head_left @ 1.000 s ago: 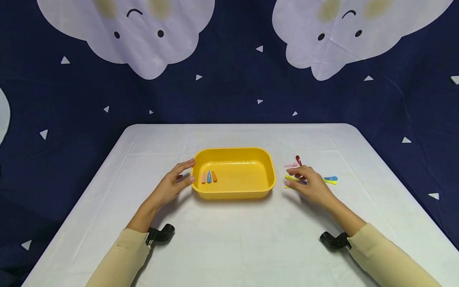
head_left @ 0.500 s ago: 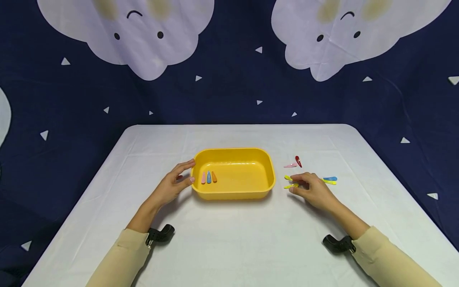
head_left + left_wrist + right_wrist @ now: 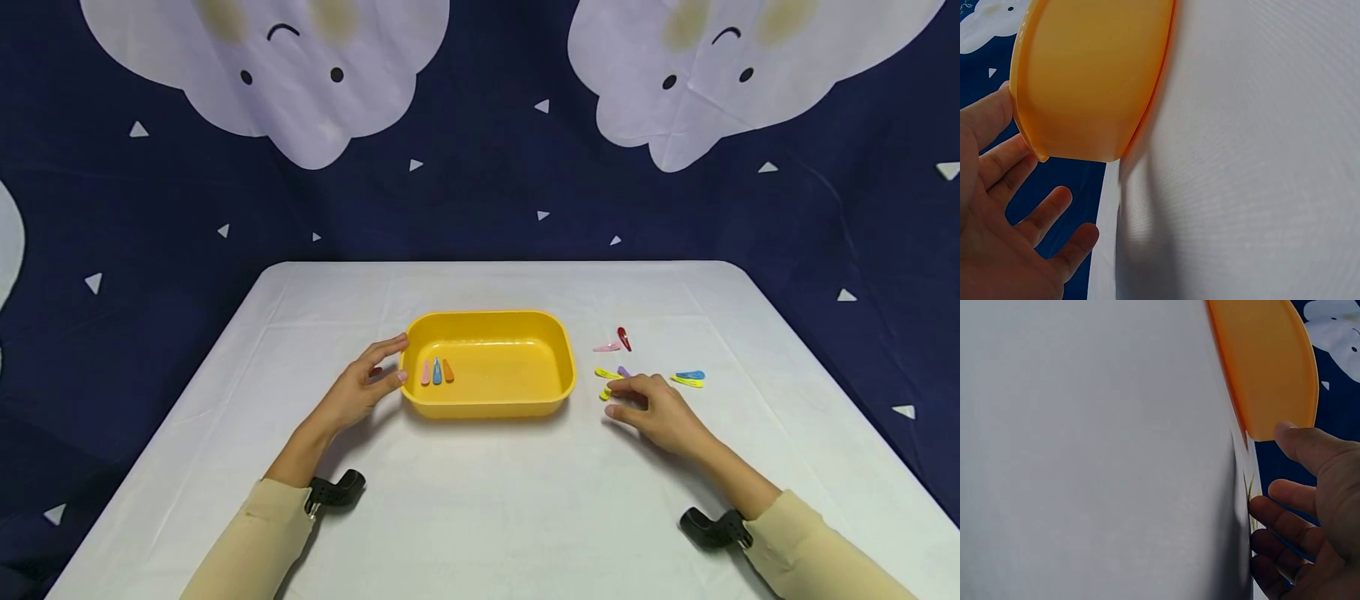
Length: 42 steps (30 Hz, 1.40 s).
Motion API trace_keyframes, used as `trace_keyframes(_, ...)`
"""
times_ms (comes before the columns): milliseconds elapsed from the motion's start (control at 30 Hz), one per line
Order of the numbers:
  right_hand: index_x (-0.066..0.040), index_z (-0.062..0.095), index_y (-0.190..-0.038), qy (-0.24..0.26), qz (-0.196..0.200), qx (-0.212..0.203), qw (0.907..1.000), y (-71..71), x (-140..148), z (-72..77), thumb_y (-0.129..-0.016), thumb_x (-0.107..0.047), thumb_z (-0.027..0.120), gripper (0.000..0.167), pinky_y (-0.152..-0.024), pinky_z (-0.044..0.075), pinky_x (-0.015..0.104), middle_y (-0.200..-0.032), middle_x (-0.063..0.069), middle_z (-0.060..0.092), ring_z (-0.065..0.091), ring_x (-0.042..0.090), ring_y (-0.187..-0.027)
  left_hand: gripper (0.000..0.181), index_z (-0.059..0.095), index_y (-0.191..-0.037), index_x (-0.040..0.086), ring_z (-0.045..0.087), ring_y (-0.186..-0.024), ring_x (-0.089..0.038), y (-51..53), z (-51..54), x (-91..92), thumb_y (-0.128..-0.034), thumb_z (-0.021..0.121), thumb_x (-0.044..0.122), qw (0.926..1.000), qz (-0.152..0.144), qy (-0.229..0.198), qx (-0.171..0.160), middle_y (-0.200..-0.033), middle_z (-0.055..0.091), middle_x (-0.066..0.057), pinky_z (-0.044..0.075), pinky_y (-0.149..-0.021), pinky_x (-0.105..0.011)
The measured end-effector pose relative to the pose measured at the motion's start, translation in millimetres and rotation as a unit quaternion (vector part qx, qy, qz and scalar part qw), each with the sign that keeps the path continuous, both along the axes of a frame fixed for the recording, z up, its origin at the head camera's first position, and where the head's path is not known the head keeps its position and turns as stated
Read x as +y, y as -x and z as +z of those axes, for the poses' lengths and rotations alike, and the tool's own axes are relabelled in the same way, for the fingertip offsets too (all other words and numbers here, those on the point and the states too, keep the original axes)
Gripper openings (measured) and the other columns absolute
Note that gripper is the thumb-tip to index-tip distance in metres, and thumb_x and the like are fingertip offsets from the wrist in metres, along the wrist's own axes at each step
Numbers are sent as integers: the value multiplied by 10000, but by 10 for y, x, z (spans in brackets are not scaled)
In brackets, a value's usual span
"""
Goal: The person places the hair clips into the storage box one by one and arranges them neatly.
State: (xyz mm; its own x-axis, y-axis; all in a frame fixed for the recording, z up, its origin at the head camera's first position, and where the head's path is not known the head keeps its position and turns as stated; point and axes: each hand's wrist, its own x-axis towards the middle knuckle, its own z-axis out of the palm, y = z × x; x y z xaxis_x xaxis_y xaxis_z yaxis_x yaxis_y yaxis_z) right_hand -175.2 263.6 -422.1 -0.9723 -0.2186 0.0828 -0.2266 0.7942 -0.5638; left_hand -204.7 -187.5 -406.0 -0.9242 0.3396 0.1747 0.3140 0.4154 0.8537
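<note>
A person's left hand [image 3: 354, 393] is spread at the left end of a glossy yellow rectangular tray with rounded corners [image 3: 487, 410], thumb and foremost fingertips touching its rim while the remaining fingers stand free, as the left wrist view shows. The right hand [image 3: 662, 414] is well to the tray's right, half open, its thumb apart from its gently bent fingers. Its fingertips are at a small bright-yellow teardrop hair clip [image 3: 604, 395], partly hidden by them; whether they press on it cannot be told. Just beyond lie a second slim yellow clip [image 3: 606, 373] and a purple clip [image 3: 623, 371], also partly covered by the hand. Farther back on the white cloth-covered table [image 3: 487, 508], a pale pink clip [image 3: 606, 347] lies near a dark red, shiny clip [image 3: 624, 338]. Right of the hand, a blue clip [image 3: 690, 375] and a third yellow clip [image 3: 687, 383] lie side by side. Inside the tray, toward its left end, three clips form a neat row with small gaps: pink [image 3: 425, 372], blue [image 3: 437, 372] and orange [image 3: 448, 371]. Behind the table hangs a navy fabric backdrop [image 3: 480, 200] printed with white clouds and small triangles.
</note>
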Motion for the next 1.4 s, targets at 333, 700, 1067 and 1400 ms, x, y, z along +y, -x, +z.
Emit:
trace_keyframes(333, -102, 682, -1111, -15, -315, 347, 9989, -15, 5, -27, -802, -322, 746, 384, -812, 399, 336, -1109, 89, 681, 515, 209, -963, 488, 461, -1382, 65, 287, -1417, -309, -2, -8, -1, -931, 595, 193, 10000, 31, -5, -14, -1514, 361, -91, 308, -1076, -580)
trace_keyframes(700, -59, 684, -1102, -7, -379, 574, 9976, 60, 17, -34, -783, -275, 766, 394, -856, 370, 382, -1095, 144, 674, 504, 245, -919, 489, 461, -1381, 57, 284, -1417, -313, -7, 1, 4, -930, 596, 188, 10000, 27, -68, -39, -1514, 360, -98, 303, -1076, -581)
trace_keyframes(1067, -31, 670, -1130, -485, -795, 568, 9940, 90, -10, -39, -746, -383, 779, 531, -751, 339, 328, -1079, 185, 644, 454, 265, -923, 488, 457, -1384, 57, 288, -1415, -316, -7, 11, 5, -931, 594, 178, 10000, 5, -56, -23, -1514, 358, -104, 309, -1073, -582)
trace_keyframes(1400, -29, 667, -1128, -600, -771, 599, 9934, 108, -64, -69, -718, -415, 791, 577, -804, 320, 390, -1062, 187, 593, 427, 316, -958, 489, 461, -1380, 51, 284, -1417, -311, -4, 13, 8, -929, 597, 182, 10000, 12, -84, -22, -1514, 360, -99, 306, -1079, -576)
